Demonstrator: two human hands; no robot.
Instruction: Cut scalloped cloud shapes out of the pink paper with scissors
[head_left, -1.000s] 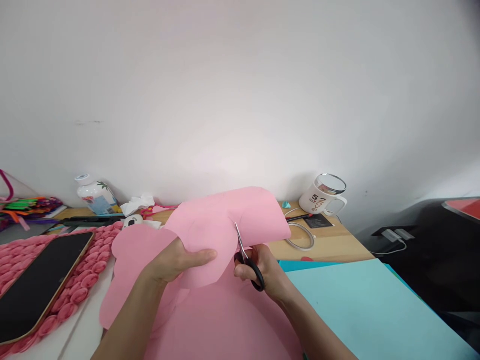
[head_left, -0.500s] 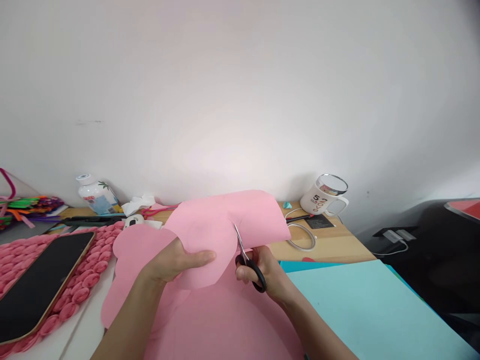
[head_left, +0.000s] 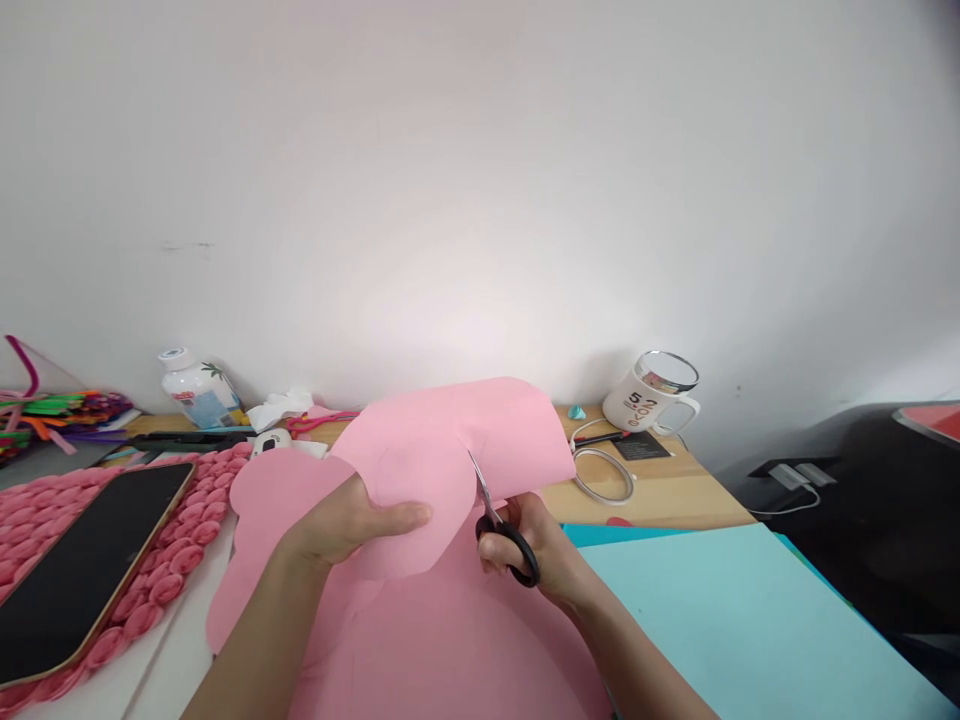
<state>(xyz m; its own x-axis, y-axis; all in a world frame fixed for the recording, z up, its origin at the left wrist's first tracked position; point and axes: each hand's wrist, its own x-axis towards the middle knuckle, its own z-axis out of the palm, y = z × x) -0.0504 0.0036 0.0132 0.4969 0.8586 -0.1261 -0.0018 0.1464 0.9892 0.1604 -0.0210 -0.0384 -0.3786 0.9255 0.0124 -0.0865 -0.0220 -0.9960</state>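
A sheet of pink paper (head_left: 420, 450) is held up over the table, its right part curling over. My left hand (head_left: 360, 525) pinches it, thumb on top and the other fingers hidden beneath. My right hand (head_left: 529, 545) grips scissors (head_left: 514, 545) by their black handles. The metal blades sit in a cut at the middle of the sheet and point up and slightly left. Below lies more pink paper (head_left: 450, 650), and a pink piece with a scalloped edge (head_left: 277, 500) rests left of my left hand.
On the left a black phone (head_left: 90, 560) lies on a pink knobbly mat (head_left: 180, 540). A white bottle (head_left: 199, 388) stands by the wall. To the right are a mug (head_left: 651, 392), a coiled cable (head_left: 604, 478) and light blue paper (head_left: 735, 610).
The scissors and my right hand have shifted slightly right and down. My left hand keeps its hold on the paper. The whole view has drifted a little.
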